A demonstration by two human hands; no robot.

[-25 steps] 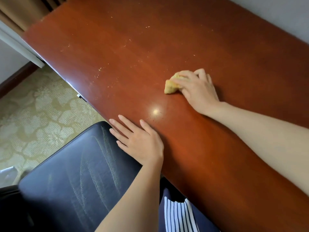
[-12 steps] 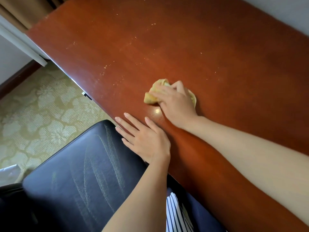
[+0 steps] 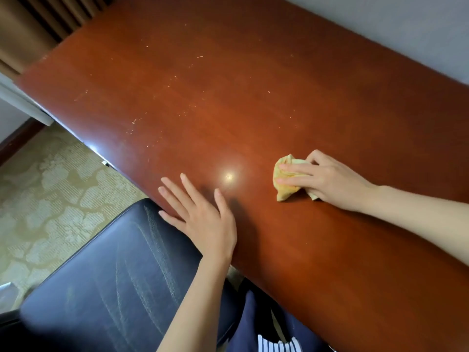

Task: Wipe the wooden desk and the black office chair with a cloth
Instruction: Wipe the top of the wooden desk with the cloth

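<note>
I see the big wooden counter point(image 3: 253, 102) running from the upper left of the frame to the lower right. The black chair point(image 3: 106, 280) sits at the lower left. My left hand point(image 3: 203, 217) lies flat, fingers straight, holding nothing. My right hand point(image 3: 327, 181) presses the yellow cloth point(image 3: 284, 191) down, fingers curled over it. The crumbs point(image 3: 157, 115) lie up and left of the cloth, so I think I wipe that way next.

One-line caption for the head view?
Right hand presses yellow cloth onto crumb-speckled reddish wooden desk; left hand rests flat.
</note>
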